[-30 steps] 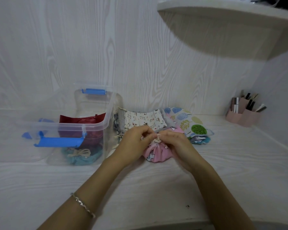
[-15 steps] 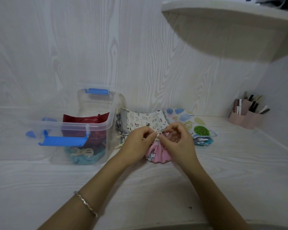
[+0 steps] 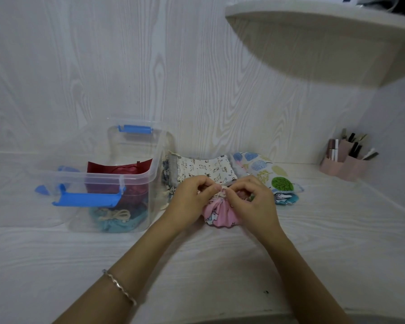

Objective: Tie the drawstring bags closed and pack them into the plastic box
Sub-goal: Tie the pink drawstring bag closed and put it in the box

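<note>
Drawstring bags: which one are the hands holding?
The pink bag, pinched by left hand and right hand; the others lie untouched behind it or in the box.

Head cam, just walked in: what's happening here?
A person is tying a pink bag shut on the table. The left hand and right hand both pinch its cord at the gathered mouth. The open plastic box to the left holds a red bag and a teal bag. A cat-print bag and a tree-print bag lie flat behind the hands, outside the box.
</note>
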